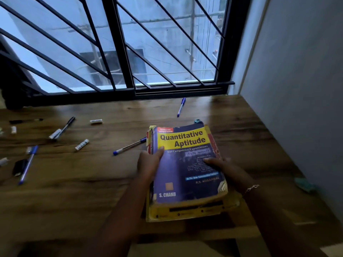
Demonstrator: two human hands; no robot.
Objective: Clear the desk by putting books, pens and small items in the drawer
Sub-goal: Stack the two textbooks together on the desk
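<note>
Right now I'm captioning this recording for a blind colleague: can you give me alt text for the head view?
A person's left grip and right grip clasp the sides of a stack of books, topped by Quantitative Aptitude, at a wooden desk below a barred window. Pens and small items lie scattered to the left.

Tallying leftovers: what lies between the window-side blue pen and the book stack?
Head view: bare desk between blue pen and book stack; a teal item peeks out at the stack's far edge.
</note>
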